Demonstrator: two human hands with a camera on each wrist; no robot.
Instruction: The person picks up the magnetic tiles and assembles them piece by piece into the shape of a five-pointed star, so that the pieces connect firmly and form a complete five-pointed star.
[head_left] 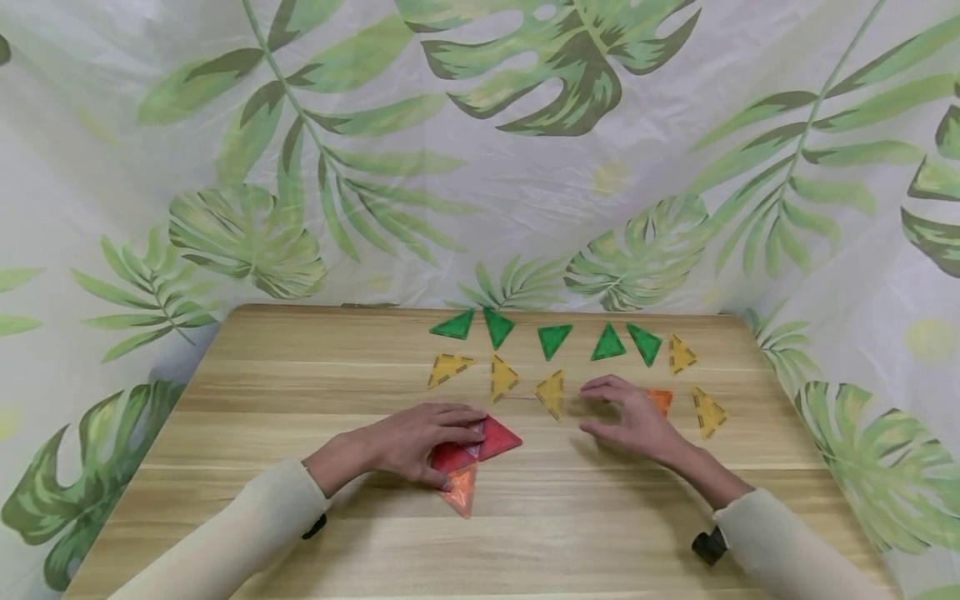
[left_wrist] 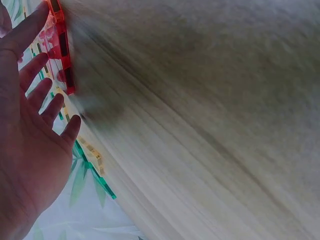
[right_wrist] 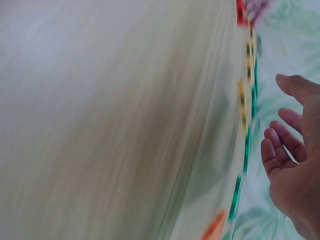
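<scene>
My left hand [head_left: 423,440] rests on a flat cluster of translucent magnetic tiles, its fingers lying over the red triangles [head_left: 502,439]. A small pale purple patch shows between the red tiles, partly under the fingers. Its thumb touches an orange triangle [head_left: 462,493] that points toward me. In the left wrist view the fingers reach out loosely along the edge of the red tiles [left_wrist: 64,65]. My right hand [head_left: 633,421] hovers over the table with nothing in it, fingers apart. It partly covers another orange triangle [head_left: 662,400], and a yellow triangle [head_left: 551,394] lies left of its fingertips.
Several green triangles [head_left: 555,340] line the back of the wooden table [head_left: 585,542]. Yellow triangles [head_left: 503,379] lie in front of them, with more at the right [head_left: 708,412]. A leaf-patterned curtain [head_left: 375,217] hangs behind and around the table.
</scene>
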